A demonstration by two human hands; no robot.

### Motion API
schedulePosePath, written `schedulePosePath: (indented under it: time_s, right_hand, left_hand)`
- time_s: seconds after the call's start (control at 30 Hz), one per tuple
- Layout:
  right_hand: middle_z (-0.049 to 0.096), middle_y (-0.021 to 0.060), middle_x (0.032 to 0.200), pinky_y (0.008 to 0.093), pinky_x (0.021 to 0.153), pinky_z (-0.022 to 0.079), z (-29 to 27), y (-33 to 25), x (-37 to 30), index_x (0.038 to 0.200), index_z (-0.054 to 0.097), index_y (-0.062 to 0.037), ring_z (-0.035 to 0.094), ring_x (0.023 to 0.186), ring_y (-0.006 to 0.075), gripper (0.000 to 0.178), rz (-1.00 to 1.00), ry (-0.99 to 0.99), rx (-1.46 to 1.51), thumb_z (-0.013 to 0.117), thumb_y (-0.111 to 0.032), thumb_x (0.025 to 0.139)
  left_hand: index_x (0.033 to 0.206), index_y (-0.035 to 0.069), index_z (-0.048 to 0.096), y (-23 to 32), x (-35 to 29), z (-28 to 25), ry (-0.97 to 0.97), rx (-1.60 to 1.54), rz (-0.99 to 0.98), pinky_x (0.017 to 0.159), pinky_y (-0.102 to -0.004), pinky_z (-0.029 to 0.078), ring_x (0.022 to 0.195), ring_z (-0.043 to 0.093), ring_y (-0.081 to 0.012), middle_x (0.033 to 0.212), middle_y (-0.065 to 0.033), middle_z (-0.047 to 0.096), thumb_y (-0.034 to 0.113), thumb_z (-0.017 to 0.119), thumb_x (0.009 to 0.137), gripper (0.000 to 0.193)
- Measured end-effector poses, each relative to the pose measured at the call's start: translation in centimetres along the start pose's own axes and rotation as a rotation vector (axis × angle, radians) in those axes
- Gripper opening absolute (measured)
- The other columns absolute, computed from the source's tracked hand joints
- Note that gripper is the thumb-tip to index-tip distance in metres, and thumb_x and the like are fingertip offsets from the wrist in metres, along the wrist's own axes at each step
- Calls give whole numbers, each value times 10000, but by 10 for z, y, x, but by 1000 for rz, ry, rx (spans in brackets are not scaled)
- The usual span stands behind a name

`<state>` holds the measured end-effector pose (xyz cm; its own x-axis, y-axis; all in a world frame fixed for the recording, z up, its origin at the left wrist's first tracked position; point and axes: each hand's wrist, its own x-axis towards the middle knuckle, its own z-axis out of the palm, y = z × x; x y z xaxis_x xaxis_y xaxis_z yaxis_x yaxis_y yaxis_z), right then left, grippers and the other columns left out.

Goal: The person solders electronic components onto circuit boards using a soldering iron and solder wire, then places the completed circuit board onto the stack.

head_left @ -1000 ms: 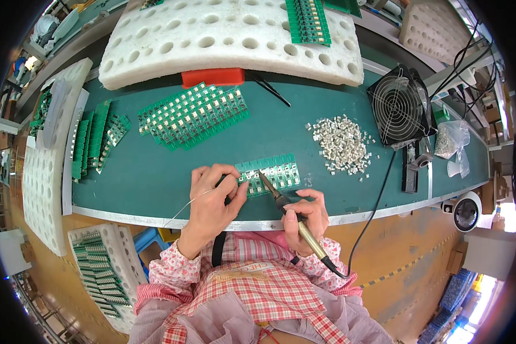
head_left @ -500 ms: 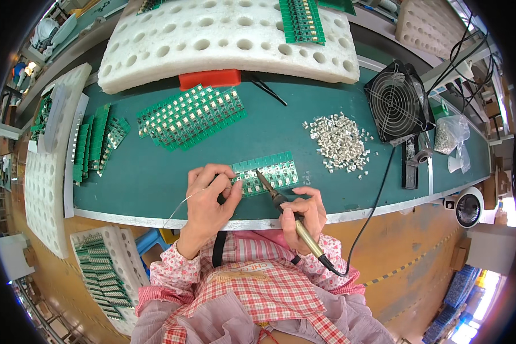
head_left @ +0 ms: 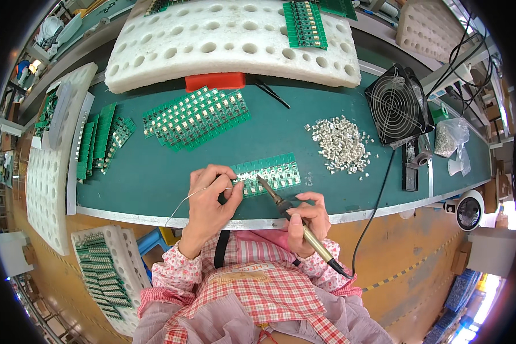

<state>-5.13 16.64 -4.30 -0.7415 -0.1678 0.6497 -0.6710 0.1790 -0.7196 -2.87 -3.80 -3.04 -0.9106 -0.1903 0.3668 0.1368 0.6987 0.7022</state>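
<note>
A green circuit board panel (head_left: 281, 171) with rows of small white connectors lies flat near the table's front edge. At its left end, my left hand (head_left: 209, 195) pinches a thin solder wire (head_left: 180, 204), whose loose length curves down toward the table edge. My right hand (head_left: 308, 223) grips a soldering iron (head_left: 318, 246) like a pen, with the tip slanting up and left onto the panel. Whether the tip touches a joint is too small to tell. From the iron's rear end a black cord runs up to the right.
Several populated panels (head_left: 198, 118) overlap at the back left, with more boards (head_left: 100, 140) beside them. A pile of small white connectors (head_left: 342, 145) sits right, near a black fan (head_left: 394, 103). White foam (head_left: 235, 43) spans the back, with black tweezers (head_left: 272, 93) and a red box (head_left: 215, 81) before it.
The soldering iron and my right hand have shifted slightly right and down. My left hand keeps its pinch on the solder wire. The whole view has moved a little.
</note>
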Motion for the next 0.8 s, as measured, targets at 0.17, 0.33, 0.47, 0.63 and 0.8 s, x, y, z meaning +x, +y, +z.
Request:
schedulePosePath:
  time_s: [0.17, 0.33, 0.47, 0.63, 0.8]
  right_hand:
    - [666, 53, 713, 469, 816, 524, 5, 0, 0, 876, 603, -31, 586, 531, 167, 73, 2, -59, -21, 661, -31, 830]
    - [666, 50, 710, 468, 818, 525, 7, 0, 2, 874, 599, -26, 591, 534, 168, 78, -4, -71, -44, 658, -17, 825]
    - [672, 49, 716, 462, 813, 530, 8, 0, 3, 868, 603, -22, 604, 545, 171, 73, -2, -85, -70, 659, -10, 821]
    - [679, 54, 724, 454, 810, 534, 8, -1, 6, 860, 609, -23, 613, 555, 175, 73, -1, -108, -89, 667, -15, 817]
    - [675, 46, 698, 452, 829, 528, 7, 0, 5, 868, 606, -35, 614, 553, 185, 83, 2, -148, -68, 669, -29, 814]
  left_hand:
    - [647, 67, 496, -1, 2, 2, 5, 22, 45, 820, -353, 409, 862, 548, -242, 953, -30, 653, 19, 754, 762, 287]
    - [647, 66, 500, -1, 2, 2, 5, 31, 61, 802, -355, 405, 842, 553, -248, 948, -31, 651, 21, 759, 755, 284]
    - [639, 84, 502, -2, 3, 3, 16, 40, 63, 791, -371, 401, 808, 543, -248, 935, -21, 630, 55, 776, 753, 299]
    - [643, 84, 502, -2, 4, 5, 13, 50, 74, 784, -372, 399, 795, 534, -245, 925, -18, 623, 50, 775, 749, 294]
    - [651, 63, 509, -1, 5, 5, 15, 65, 80, 748, -353, 417, 783, 549, -237, 922, -24, 652, 10, 756, 748, 271]
